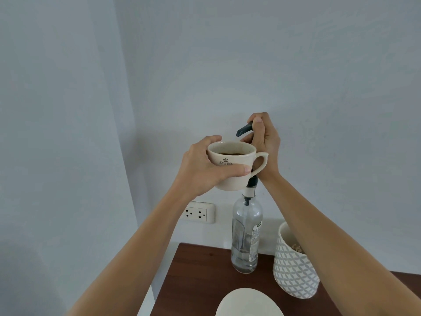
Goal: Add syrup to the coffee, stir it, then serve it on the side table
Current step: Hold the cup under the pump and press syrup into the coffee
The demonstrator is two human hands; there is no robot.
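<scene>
My left hand (205, 165) grips a cream coffee cup (232, 179) with a crown logo, held in the air with dark coffee inside. Its handle points right. Behind it stands a clear glass syrup bottle (246, 236) on the wooden table, nearly empty, with a dark pump head (244, 130). My right hand (264, 142) is wrapped around the pump's top, thumb on it. The spout hangs just above the cup's far rim, and a small drop shows at its tip.
A white saucer (249, 303) lies at the table's near edge. A patterned grey-white pot (293, 265) stands right of the bottle. The dark wooden table (198, 277) ends at left near the wall corner. A wall socket (199, 212) sits behind.
</scene>
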